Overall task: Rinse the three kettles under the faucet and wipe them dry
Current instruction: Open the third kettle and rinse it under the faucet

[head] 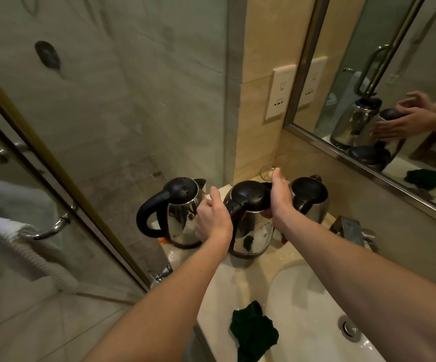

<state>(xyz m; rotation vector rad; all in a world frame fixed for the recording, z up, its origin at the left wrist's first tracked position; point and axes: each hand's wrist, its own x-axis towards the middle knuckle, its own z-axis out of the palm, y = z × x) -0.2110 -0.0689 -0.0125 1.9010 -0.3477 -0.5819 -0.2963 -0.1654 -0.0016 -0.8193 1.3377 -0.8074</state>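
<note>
Head view: dark green cloth (253, 333) lies on the counter (226, 280) at the sink basin's (303, 309) rim; beyond it, the left hand (213, 218), fingers loosely curved, and right hand (279, 198), fingers straight, flank the middle kettle (251, 226), standing upright between the left kettle (179, 215) and right kettle (312, 199).
</note>
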